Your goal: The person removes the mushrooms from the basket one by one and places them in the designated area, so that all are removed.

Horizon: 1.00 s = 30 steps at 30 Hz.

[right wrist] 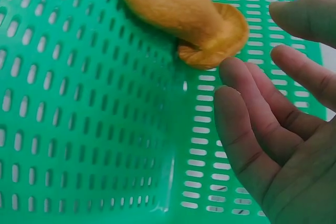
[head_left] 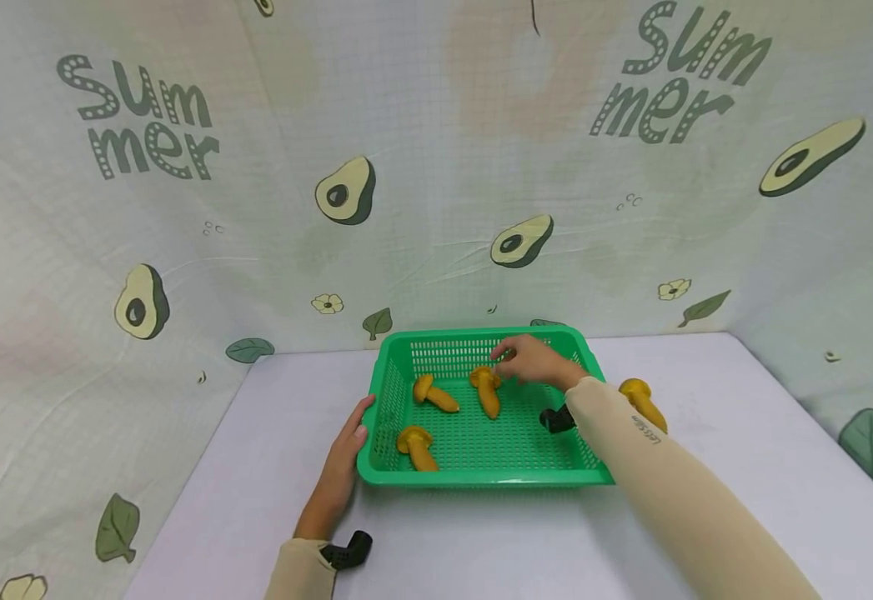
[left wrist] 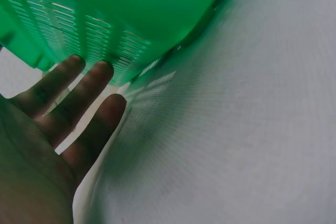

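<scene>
A green plastic basket [head_left: 481,477] with slotted walls stands on the table. My left hand [head_left: 342,462] rests at its left side, and in the left wrist view the straight fingers [left wrist: 79,100] lie against the slotted wall. Over the back of the basket is my right hand [head_left: 535,362], holding nothing, its fingers loosely bent. Its fingertips are right at the cap of a yellow-brown mushroom [head_left: 487,393], whose cap and thick stem [right wrist: 170,3] fill the top of the right wrist view. Two similar mushrooms, one toward the back left [head_left: 434,394] and one at the front left [head_left: 417,448], lie inside.
Another yellow-brown mushroom [head_left: 644,404] lies on the table right of the basket, partly hidden by my right sleeve [head_left: 654,467]. The white tabletop [head_left: 286,417] ends at a cloth backdrop [head_left: 421,275] printed with avocados and leaves. Each wrist carries a small black device [head_left: 349,550].
</scene>
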Each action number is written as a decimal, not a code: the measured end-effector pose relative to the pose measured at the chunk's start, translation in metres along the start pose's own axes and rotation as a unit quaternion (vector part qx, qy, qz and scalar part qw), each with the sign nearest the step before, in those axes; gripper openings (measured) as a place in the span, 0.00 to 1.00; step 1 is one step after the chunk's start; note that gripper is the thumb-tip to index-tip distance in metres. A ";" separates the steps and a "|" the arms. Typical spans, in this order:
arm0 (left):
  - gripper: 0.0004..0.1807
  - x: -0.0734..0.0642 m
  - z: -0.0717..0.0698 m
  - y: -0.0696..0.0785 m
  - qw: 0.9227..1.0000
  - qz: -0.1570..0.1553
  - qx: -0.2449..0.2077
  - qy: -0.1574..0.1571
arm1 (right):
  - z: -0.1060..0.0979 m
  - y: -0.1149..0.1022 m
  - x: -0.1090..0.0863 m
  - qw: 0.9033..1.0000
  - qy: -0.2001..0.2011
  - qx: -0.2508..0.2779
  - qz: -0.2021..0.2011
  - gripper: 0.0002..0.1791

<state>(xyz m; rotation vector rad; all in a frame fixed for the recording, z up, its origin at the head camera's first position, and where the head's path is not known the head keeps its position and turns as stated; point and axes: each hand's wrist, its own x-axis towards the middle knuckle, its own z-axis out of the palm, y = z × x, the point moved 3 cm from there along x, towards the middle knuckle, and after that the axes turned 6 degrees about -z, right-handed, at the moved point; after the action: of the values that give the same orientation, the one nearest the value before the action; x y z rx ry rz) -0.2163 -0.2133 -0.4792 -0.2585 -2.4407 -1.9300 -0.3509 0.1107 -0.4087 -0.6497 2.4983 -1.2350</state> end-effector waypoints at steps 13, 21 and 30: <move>0.28 0.002 -0.001 0.002 1.000 0.001 -0.003 0.000 | 0.009 0.004 0.010 0.995 -0.013 -0.099 -0.009 0.26; 0.27 0.000 -0.001 0.001 1.000 -0.004 -0.004 0.001 | 0.018 0.006 0.011 0.984 -0.010 -0.180 -0.010 0.28; 0.27 -0.001 -0.001 -0.003 1.000 -0.002 -0.007 0.002 | 0.029 0.006 0.011 0.981 -0.012 -0.192 -0.008 0.26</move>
<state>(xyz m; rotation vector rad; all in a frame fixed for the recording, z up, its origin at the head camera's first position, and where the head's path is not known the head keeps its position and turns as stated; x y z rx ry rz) -0.2156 -0.2148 -0.4820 -0.2507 -2.4288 -1.9472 -0.3493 0.0892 -0.4312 -0.7666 2.7390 -0.7429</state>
